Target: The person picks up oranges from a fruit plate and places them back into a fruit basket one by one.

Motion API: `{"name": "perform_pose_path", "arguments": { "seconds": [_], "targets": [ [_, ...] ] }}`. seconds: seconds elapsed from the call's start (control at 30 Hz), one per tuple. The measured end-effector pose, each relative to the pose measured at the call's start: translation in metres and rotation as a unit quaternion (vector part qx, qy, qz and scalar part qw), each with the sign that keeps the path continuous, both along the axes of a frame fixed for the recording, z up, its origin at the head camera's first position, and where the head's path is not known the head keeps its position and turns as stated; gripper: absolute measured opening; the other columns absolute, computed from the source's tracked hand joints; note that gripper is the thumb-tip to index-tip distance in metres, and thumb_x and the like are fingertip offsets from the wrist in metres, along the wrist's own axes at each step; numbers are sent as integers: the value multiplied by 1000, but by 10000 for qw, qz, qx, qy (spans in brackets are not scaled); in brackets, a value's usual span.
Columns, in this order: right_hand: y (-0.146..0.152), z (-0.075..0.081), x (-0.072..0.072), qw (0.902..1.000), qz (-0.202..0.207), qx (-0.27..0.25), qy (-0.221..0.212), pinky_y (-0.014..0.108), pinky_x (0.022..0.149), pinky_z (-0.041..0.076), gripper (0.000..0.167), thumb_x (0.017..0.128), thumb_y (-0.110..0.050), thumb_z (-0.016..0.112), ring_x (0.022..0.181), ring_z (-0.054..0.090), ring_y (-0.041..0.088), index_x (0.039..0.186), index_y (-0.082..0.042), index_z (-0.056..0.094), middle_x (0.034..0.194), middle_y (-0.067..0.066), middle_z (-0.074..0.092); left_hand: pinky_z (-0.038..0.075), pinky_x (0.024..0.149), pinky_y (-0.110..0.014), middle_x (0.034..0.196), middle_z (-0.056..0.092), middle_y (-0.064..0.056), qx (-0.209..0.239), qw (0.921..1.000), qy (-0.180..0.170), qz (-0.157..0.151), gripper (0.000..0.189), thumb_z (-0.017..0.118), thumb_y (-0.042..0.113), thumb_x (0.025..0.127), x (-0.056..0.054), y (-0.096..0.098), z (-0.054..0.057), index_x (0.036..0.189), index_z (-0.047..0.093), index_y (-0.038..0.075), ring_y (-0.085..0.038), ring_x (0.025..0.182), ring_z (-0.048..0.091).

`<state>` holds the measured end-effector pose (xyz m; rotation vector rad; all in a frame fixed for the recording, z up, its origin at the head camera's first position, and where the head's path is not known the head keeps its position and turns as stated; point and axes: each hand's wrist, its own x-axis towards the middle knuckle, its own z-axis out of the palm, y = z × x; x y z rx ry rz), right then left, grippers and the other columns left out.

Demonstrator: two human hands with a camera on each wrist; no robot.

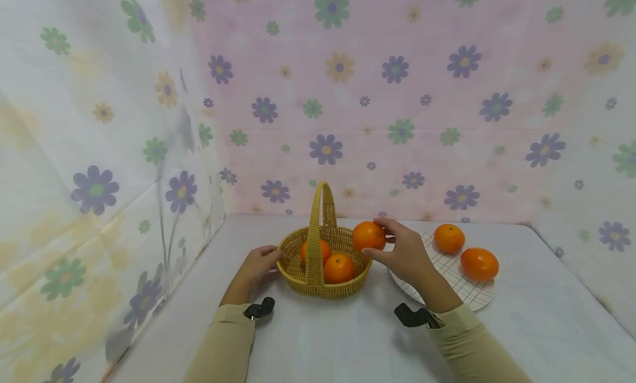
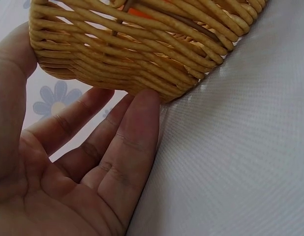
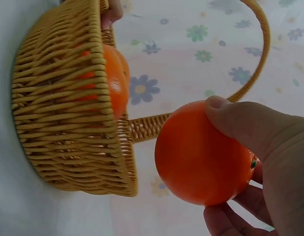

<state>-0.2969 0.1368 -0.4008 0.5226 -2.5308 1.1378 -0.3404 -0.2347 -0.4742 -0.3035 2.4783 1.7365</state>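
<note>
My right hand (image 1: pixel 404 253) pinches an orange (image 1: pixel 369 237) between thumb and fingers, above the right rim of a yellow wicker basket (image 1: pixel 325 291). In the right wrist view, this orange (image 3: pixel 201 157) shows a small green stem spot near the palm and stands apart from the rim. Two more oranges (image 1: pixel 339 268) lie inside the basket, one partly behind its tall arched handle (image 1: pixel 315 234). At the basket's left side, my left hand (image 1: pixel 257 267) holds on, its thumb at the rim. The left wrist view shows its fingertips (image 2: pixel 147 105) against the lower weave.
To the right, a round white plate (image 1: pixel 442 264) with a grid pattern carries two oranges (image 1: pixel 449 238). The white-covered table (image 1: pixel 318 344) is bordered by flower-print cloth at the back and sides.
</note>
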Motion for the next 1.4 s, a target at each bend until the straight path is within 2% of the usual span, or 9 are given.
{"name": "perform_pose_path", "arguments": {
  "seconds": [0.17,0.37,0.57,0.9,1.1,1.4],
  "targets": [
    [-5,-5,2,9999,-22,109,-12,46,94,61,70,81,-41,88,111,70,28,140,-16,60,132,6,69,61,90,-35,128,68,-9,24,10000,-5,-34,45,68,38,90,-1,1,1,128,70,12,-24,110,67],
    [-9,-16,0,9990,135,358,240,43,95,61,69,81,-41,87,116,68,23,141,-18,62,138,1,67,61,89,-35,128,68,-10,19,10000,6,-72,45,68,37,91,-1,3,2,127,70,12,-25,110,66],
    [-11,-23,-2,9976,235,460,465,42,96,61,68,82,-39,87,119,66,22,141,-15,63,140,2,66,61,90,-35,128,68,-10,77,9999,1,-110,44,69,37,91,-1,6,3,127,70,12,-24,111,67],
    [-14,-24,2,9986,141,430,285,44,97,60,67,83,-37,87,122,66,24,141,-15,62,142,4,65,63,88,-35,129,67,-11,127,9998,27,-129,46,69,36,91,-4,6,-1,128,69,10,-24,109,68],
    [-23,-22,1,9985,167,461,239,40,96,61,67,84,-36,86,124,65,23,142,-15,62,143,3,64,62,92,-37,131,67,-12,7,9998,76,-161,47,67,37,93,0,-2,0,131,68,9,-24,111,67],
    [-31,-22,4,9982,386,460,42,43,99,59,66,83,-31,87,128,63,25,143,-15,63,144,3,64,63,89,-35,129,67,-13,293,9994,117,-116,45,68,34,94,0,-2,-1,130,68,8,-24,108,69]
  ]
}}
